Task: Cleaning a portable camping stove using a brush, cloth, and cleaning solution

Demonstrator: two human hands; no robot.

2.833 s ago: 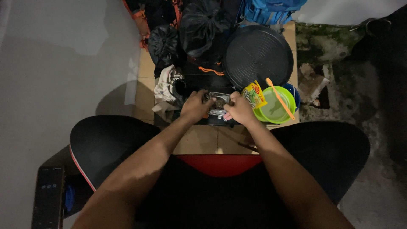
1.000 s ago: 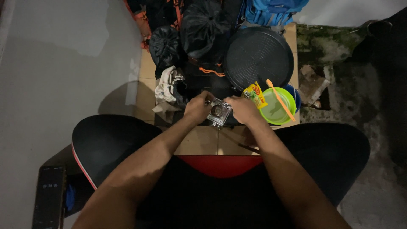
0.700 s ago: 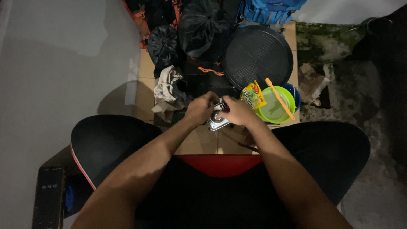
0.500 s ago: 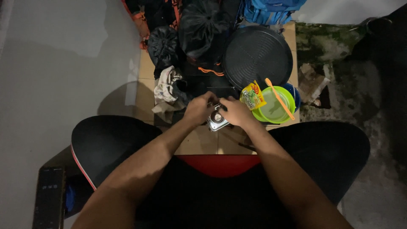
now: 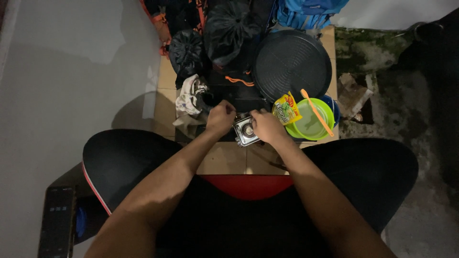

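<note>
Landmark for all positions: the small metal stove (image 5: 245,132), a compact silvery unit with a round dial or burner cap on its upper face, resting on the tan tiled floor (image 5: 224,160) just ahead of the seated person's knees

Nearest items: the right hand (image 5: 267,126) is clamped on the right side of the small metal stove, fingers wrapped over its edge. The left hand (image 5: 220,117) sits just left of the stove, curled into a closed fist; whether it pinches a part of the stove or a thing of its own cannot be told, as the fingers hide the contact

Handling judgement: the stove looks rigid, moderately heavy for its size, with smooth plated faces likely to slip under a light pinch. Best hold appears to be across the 2 opposite side walls of the body, not the dial or any thin projecting fitting

Left of the stove: a crumpled pale cloth (image 5: 190,95). Right of it, touching distance: a yellow sachet (image 5: 287,108), leaning on a green bowl (image 5: 311,125) carrying an orange utensil (image 5: 316,111)

Beyond the stove: a round black grill pan (image 5: 292,64), then black bags (image 5: 229,26) and a blue bag (image 5: 311,8) farthest off
</note>
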